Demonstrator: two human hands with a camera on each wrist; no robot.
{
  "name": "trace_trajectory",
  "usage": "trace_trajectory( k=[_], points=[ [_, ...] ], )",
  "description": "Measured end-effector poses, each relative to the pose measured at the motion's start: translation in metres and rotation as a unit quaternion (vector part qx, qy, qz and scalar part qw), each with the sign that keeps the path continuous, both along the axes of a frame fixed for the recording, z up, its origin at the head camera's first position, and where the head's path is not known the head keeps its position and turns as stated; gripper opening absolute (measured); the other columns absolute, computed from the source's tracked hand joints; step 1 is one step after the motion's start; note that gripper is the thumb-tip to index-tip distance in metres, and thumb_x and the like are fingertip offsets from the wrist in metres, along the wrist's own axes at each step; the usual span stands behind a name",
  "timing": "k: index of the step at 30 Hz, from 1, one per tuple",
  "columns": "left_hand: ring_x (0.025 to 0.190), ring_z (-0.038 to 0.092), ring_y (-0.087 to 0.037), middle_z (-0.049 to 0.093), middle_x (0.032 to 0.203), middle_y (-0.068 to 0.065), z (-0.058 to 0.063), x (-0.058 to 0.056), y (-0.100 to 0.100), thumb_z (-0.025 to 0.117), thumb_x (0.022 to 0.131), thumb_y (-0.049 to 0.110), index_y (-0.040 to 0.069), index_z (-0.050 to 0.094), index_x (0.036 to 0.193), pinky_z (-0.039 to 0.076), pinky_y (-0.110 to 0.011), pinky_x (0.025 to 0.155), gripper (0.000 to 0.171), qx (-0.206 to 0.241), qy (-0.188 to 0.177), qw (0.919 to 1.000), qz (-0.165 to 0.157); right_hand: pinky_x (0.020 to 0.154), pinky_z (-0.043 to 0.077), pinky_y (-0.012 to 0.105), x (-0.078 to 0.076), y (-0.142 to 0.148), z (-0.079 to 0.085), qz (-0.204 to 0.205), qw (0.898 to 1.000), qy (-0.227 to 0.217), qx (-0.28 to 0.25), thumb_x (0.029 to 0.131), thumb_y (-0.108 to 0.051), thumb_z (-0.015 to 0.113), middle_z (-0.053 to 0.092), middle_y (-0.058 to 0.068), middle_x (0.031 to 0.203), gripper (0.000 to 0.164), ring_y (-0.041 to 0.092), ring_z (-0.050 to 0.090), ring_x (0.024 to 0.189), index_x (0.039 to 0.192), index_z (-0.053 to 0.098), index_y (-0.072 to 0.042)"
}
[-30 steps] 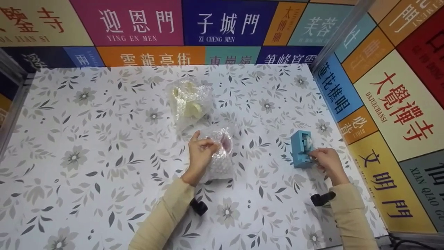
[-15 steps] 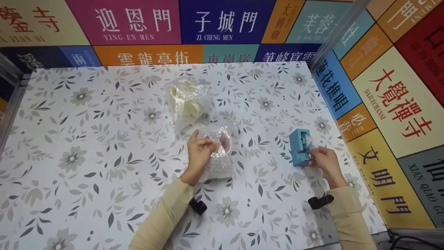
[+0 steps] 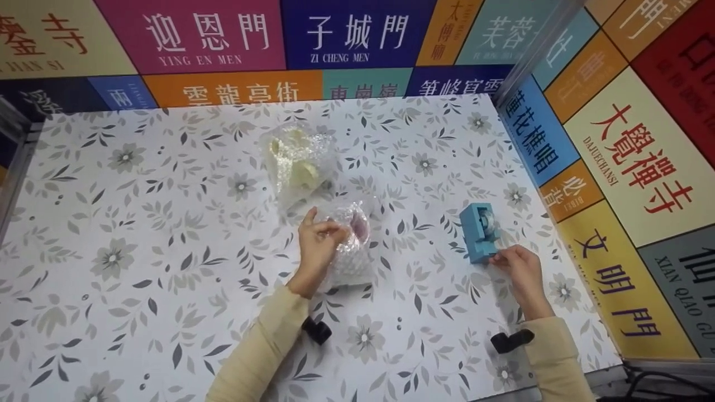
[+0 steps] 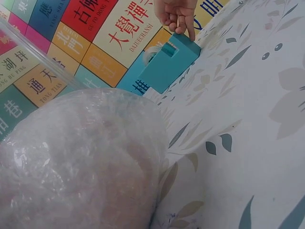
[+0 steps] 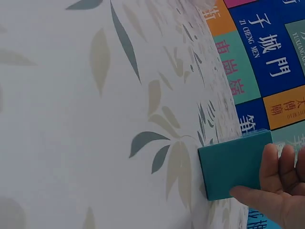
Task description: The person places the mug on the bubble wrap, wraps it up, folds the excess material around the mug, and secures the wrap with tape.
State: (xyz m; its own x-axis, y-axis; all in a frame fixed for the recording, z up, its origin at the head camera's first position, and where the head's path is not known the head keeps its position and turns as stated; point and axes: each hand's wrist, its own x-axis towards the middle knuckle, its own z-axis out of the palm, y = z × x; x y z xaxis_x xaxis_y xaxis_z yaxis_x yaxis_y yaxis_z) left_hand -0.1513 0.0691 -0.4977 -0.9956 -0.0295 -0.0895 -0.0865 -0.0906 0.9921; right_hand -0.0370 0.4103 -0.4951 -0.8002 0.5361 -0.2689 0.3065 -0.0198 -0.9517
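Note:
In the head view my left hand (image 3: 318, 248) pinches thumb and forefinger together at the upper part of a bubble-wrapped package (image 3: 352, 265), with something pink showing through the plastic. Its wrap fills the lower left of the left wrist view, where the hand is hidden. Over to the right, my right hand (image 3: 518, 271) has its thumb and forefinger pinched at the front end of a blue tape dispenser (image 3: 475, 237), at the end of the clear tape. A tape roll (image 3: 487, 220) sits in the dispenser. The right wrist view shows the thumb against the dispenser's end face (image 5: 233, 167).
A second bubble-wrapped package (image 3: 296, 162), pale yellow inside, lies just behind the first. Both stand on a table with a floral cover (image 3: 184, 223). Colourful lettered panels (image 3: 357, 33) wall in the back and right side. Dark cables (image 3: 659, 382) lie beyond the lower right corner.
My right fingertips have moved from beside the tape roll toward me, to the dispenser's front end. My left hand keeps its pinch at the package. The head view has shifted slightly.

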Motion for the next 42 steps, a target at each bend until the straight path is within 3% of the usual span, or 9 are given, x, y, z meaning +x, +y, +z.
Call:
trace_trajectory(
  k=[8,14,17,22,24,27,31,35,42],
  points=[
    [0.118,0.037,-0.043,0.029,0.139,-0.028,0.001,-0.001,-0.001,0.065,0.063,-0.010,-0.013,0.064,0.071,0.032,-0.042,0.101,0.009,-0.018,0.001,0.9998,-0.001,0.072,0.050,0.021,0.013,-0.005,-0.012,-0.026,0.989,0.110,-0.096,0.089,0.010,0.039,0.061,0.005,0.064,0.034,0.015,0.061,0.069,0.061,0.055,-0.001],
    [0.121,0.035,-0.042,0.029,0.140,-0.027,0.000,-0.002,-0.001,0.065,0.064,-0.010,-0.013,0.064,0.073,0.024,-0.045,0.105,0.010,-0.028,-0.007,0.9995,-0.008,0.085,0.046,0.021,0.027,0.006,-0.021,0.058,0.971,0.182,-0.148,0.092,0.010,0.035,0.068,0.011,0.084,0.030,0.018,0.064,0.087,0.074,0.058,0.003],
    [0.122,0.035,-0.042,0.029,0.140,-0.026,0.001,-0.003,-0.002,0.065,0.064,-0.009,-0.012,0.064,0.074,0.019,-0.046,0.107,0.011,-0.028,-0.009,0.9995,-0.006,0.091,0.042,0.020,0.032,0.015,-0.023,0.105,0.969,0.168,-0.149,0.094,0.006,0.035,0.068,0.010,0.094,0.026,0.017,0.061,0.098,0.077,0.054,0.002],
    [0.118,0.040,-0.042,0.028,0.141,-0.026,0.000,-0.003,-0.001,0.064,0.064,-0.010,-0.014,0.064,0.075,0.024,-0.043,0.106,0.011,-0.012,-0.012,0.9998,-0.008,0.085,0.041,0.014,0.036,0.029,-0.026,0.142,0.990,0.021,0.005,0.094,-0.011,0.048,0.066,0.005,0.107,0.023,0.003,0.057,0.099,0.082,0.050,0.008],
    [0.117,0.041,-0.042,0.028,0.140,-0.027,0.000,-0.002,-0.001,0.063,0.064,-0.011,-0.014,0.063,0.074,0.026,-0.043,0.105,0.011,-0.010,-0.011,0.9999,-0.009,0.082,0.039,0.014,0.036,0.031,-0.028,0.162,0.982,-0.037,0.087,0.093,-0.015,0.050,0.062,0.011,0.114,0.028,0.000,0.053,0.099,0.086,0.050,0.012],
    [0.115,0.044,-0.041,0.028,0.140,-0.027,0.000,-0.001,-0.001,0.064,0.063,-0.011,-0.014,0.063,0.073,0.029,-0.041,0.104,0.010,-0.008,-0.011,0.9999,-0.008,0.081,0.039,0.015,0.033,0.032,-0.031,0.186,0.960,-0.084,0.192,0.093,-0.018,0.051,0.054,0.023,0.121,0.030,0.010,0.052,0.104,0.090,0.052,0.012],
    [0.118,0.041,-0.042,0.028,0.140,-0.027,0.000,-0.002,0.000,0.064,0.063,-0.010,-0.013,0.064,0.071,0.034,-0.041,0.100,0.008,-0.005,-0.012,0.9999,-0.008,0.079,0.045,0.030,0.026,0.030,-0.034,0.193,0.927,-0.089,0.310,0.092,-0.017,0.052,0.060,0.024,0.106,0.022,0.032,0.056,0.099,0.086,0.056,0.004],
    [0.121,0.035,-0.044,0.028,0.139,-0.029,-0.002,-0.002,0.000,0.063,0.064,-0.010,-0.015,0.064,0.072,0.041,-0.041,0.094,0.010,-0.004,-0.001,0.9999,-0.016,0.076,0.046,0.046,0.023,0.031,-0.035,0.198,0.901,-0.061,0.381,0.091,-0.010,0.054,0.061,0.022,0.090,0.015,0.038,0.058,0.085,0.084,0.057,0.003],
    [0.113,0.046,-0.043,0.030,0.138,-0.031,-0.001,-0.003,0.000,0.065,0.064,-0.010,-0.014,0.064,0.071,0.048,-0.036,0.085,0.008,-0.010,0.006,0.9999,-0.012,0.070,0.048,0.043,0.023,0.034,-0.034,0.222,0.889,-0.042,0.398,0.091,-0.011,0.054,0.062,0.020,0.086,0.015,0.034,0.060,0.076,0.085,0.056,0.003]
  ],
)
